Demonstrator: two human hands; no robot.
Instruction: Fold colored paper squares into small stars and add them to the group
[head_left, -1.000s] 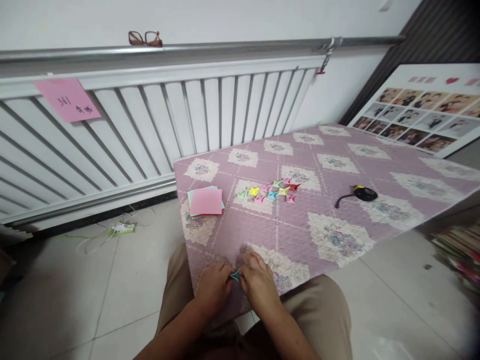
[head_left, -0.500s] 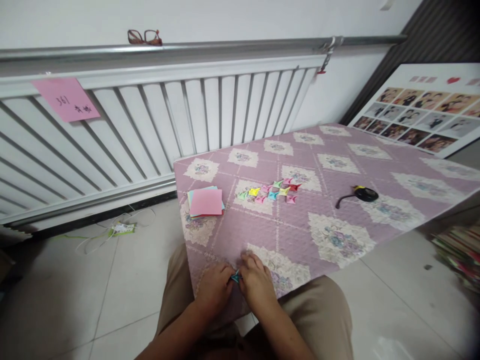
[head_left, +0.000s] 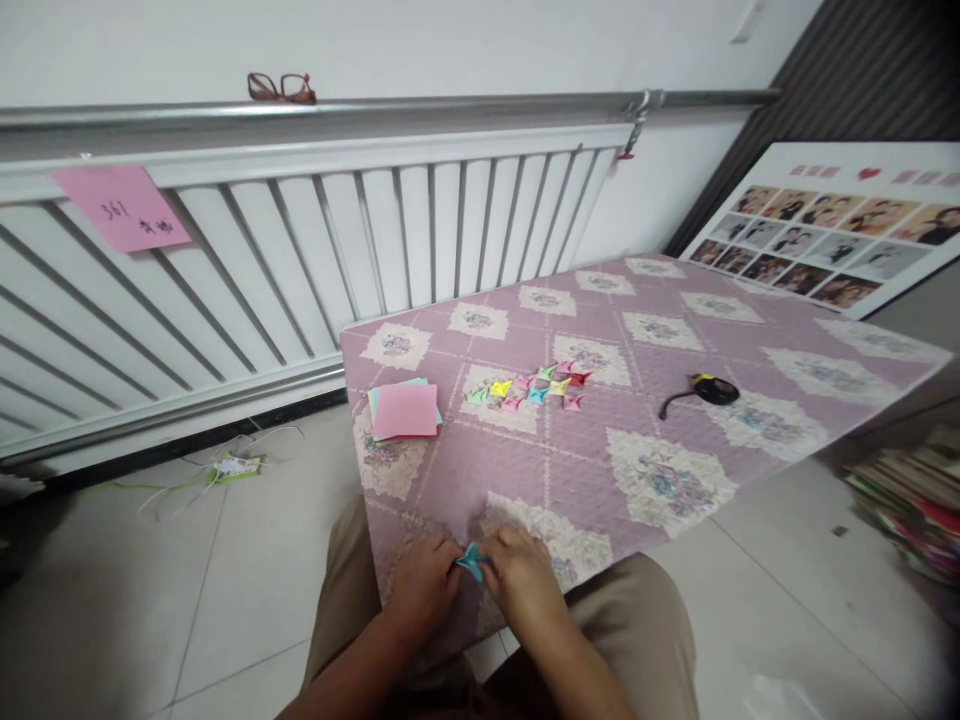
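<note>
Between my two hands, near the front edge of the table, is a small folded blue paper piece (head_left: 472, 562) with pointed corners. My left hand (head_left: 424, 575) pinches its left tip, and my right hand (head_left: 523, 572) grips its right tip. Both hands are closed, resting low over the tablecloth (head_left: 480, 480). Farther back lies a cluster of folded paper pieces (head_left: 537, 396) in pink, green, yellow, blue and red, similar in shape. To their left sits a stack of coloured paper sheets (head_left: 406, 410), pink on top.
A black and yellow object with a strap (head_left: 715, 389) lies on the right of the table. A photo board (head_left: 825, 235) stands at the far right. Behind the table is a white radiator (head_left: 442, 230), with glasses (head_left: 282, 88) on the pipe. A power strip (head_left: 236, 467) lies on the floor.
More of the blue folded paper now shows between my hands, its points spread wider. My right fingers have shifted slightly. The whole view has moved a little.
</note>
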